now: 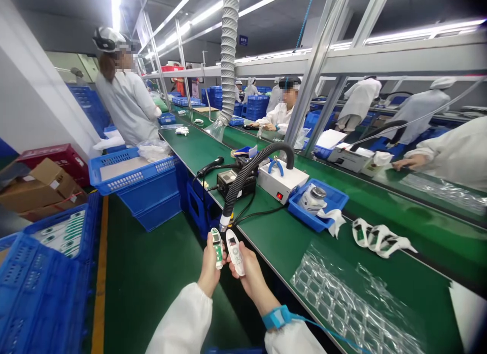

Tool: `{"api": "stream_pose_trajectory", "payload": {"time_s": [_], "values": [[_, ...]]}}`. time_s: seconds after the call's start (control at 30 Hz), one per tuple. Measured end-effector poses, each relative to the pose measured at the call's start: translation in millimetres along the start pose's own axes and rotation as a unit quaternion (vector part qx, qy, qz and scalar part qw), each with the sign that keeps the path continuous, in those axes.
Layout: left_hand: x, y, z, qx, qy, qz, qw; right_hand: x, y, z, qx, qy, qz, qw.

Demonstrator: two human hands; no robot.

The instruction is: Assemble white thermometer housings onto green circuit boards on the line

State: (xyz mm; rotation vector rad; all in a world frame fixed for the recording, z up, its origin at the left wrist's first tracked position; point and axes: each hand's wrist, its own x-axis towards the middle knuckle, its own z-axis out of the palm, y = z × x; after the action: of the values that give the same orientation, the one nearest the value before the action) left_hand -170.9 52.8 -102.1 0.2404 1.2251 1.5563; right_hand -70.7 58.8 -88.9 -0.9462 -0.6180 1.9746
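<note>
My left hand (209,272) holds up a small green circuit board (217,248) with a dark display on it. Beside it, my right hand (247,278) grips a white handheld device casing (235,252) with a small dark window. The two objects are close together, just above the near edge of the green workbench (274,242). A blue antistatic wrist strap (276,317) circles my right wrist, and its cord runs off to the lower right. The far sides of both objects are hidden by my fingers.
A black fume hose (243,186) ends near my hands, beside a soldering station (232,184) and a white box (283,180). A blue tray (315,207), clear blister packaging (350,303) and white strips (380,237) lie on the bench. Blue crates (38,293) stand left; co-workers sit beyond.
</note>
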Motion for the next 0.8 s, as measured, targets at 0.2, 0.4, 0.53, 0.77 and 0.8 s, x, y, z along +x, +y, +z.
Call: {"api": "stream_pose_trajectory", "payload": {"time_s": [0.2,0.4,0.53,0.77,0.8], "values": [[-40,-4,-4.4,0.021,-0.037,-0.068,0.997,-70,-16,-24,0.096,-0.042,0.023,0.994],[-87,-19,-0.3,0.046,-0.080,-0.127,0.988,-119,-16,-46,0.188,-0.038,0.036,0.981],[-100,-17,9.0,0.054,-0.100,-0.139,0.984,-126,-14,-54,0.209,-0.037,0.041,0.976],[-111,-5,18.5,0.048,-0.103,-0.133,0.985,-129,-16,-61,0.218,-0.045,0.020,0.975],[-112,-3,19.2,0.050,-0.104,-0.134,0.984,-130,-16,-62,0.217,-0.048,0.017,0.975]]}}
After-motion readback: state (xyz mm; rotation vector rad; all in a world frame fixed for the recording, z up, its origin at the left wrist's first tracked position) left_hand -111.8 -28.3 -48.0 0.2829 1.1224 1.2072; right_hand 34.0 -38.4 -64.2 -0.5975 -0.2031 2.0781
